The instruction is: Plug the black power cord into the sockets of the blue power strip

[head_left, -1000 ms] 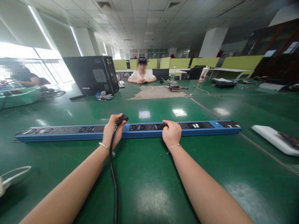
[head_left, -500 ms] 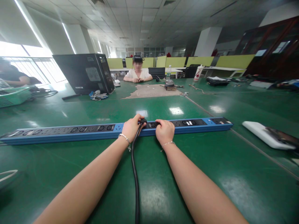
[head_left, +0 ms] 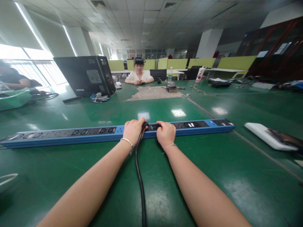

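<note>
A long blue power strip (head_left: 78,140) with black socket panels lies across the green table in front of me. My left hand (head_left: 134,130) is closed round a black plug (head_left: 145,125) at the strip's middle; its fingers hide where plug and socket meet, so I cannot tell how deep it sits. From the plug a thick black cable (head_left: 139,176) runs down toward me over the table. Just right of it my right hand (head_left: 166,132) grips the strip, fingers curled over its far edge, with one socket showing between the hands.
A black computer case (head_left: 82,75) stands at the back left, with gloves (head_left: 99,97) beside it. A white power bank (head_left: 262,135) lies at the right. A green basket (head_left: 15,99) is at the left. Another person (head_left: 139,74) sits across the table.
The lower part of the cable has swung a little to the right. My left hand has tilted slightly over the plug; the strip and my right hand look nearly the same.
</note>
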Demonstrator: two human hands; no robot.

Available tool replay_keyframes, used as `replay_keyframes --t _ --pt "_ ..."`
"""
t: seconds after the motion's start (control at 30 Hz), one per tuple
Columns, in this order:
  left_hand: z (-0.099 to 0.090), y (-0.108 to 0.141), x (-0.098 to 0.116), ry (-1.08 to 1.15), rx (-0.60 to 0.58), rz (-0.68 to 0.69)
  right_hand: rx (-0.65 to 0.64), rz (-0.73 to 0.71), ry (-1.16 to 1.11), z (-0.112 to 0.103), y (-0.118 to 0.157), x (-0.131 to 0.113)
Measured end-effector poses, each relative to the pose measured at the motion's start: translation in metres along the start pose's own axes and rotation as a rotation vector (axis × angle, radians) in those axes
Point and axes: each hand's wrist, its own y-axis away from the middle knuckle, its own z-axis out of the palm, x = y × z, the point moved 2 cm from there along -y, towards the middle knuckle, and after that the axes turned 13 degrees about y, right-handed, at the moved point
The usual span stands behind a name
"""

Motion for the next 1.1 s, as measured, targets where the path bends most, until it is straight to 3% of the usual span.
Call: replay_keyframes --t 0.17,0.33,0.43,0.53,0.83,1.1 --pt "-0.001 0.003 0.008 -0.035 0.005 0.054 0.019 -0.055 -0.020 0.000 0.001 -0.004" --pt "0.001 0.010 0.003 0.056 -0.013 -0.003 0.056 -0.372 -0.201 -0.001 0.011 -0.024" --pt "0.004 0.015 -0.003 0.121 -0.035 -0.001 0.058 -0.459 -0.232 0.001 0.017 -0.031" --pt "0.007 0.019 -0.009 0.144 -0.035 0.030 -0.023 -0.508 -0.203 0.005 0.019 -0.032" --pt "0.017 0.020 -0.024 0.191 0.086 -0.017 -0.023 -0.367 -0.094 0.009 0.018 -0.041" --pt "0.022 0.026 -0.026 0.010 0.025 0.100 -0.015 -0.365 -0.067 0.011 0.018 -0.038"
